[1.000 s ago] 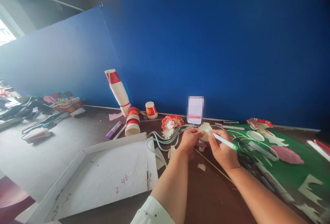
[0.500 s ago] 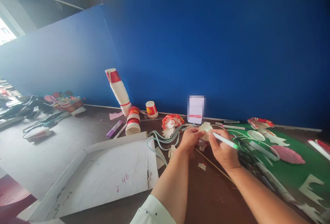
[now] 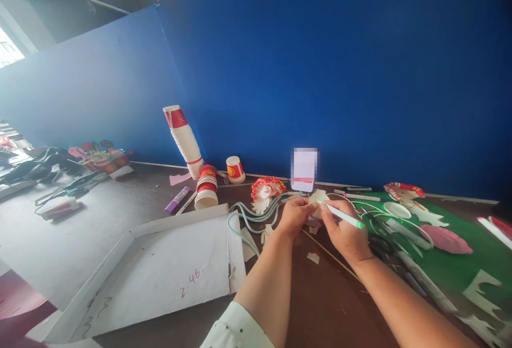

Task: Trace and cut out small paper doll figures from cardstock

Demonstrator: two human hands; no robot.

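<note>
Pinched in my left hand (image 3: 295,216) is a small cream paper piece (image 3: 319,197), held up over the dark table. My right hand (image 3: 349,235) grips a white marker with a green end (image 3: 343,214), its tip side against the paper; the exact contact is hidden by my fingers. Just behind the paper stands a phone (image 3: 304,171) with a blurred screen, leaning by the blue partition. A red and white paper flower (image 3: 267,192) lies left of my hands, near a looped pale cable (image 3: 248,219).
A shallow white cardboard box lid (image 3: 160,273) lies on the left. Behind it lean a tall paper cup stack (image 3: 184,142) and a single cup (image 3: 235,170). On the right, a green mat (image 3: 448,273) carries a pink paper piece (image 3: 447,239), scissors (image 3: 382,249) and paper scraps.
The marker's green end has shifted slightly left and up as my right hand tilts it over the paper. My left hand keeps the paper in nearly the same place.
</note>
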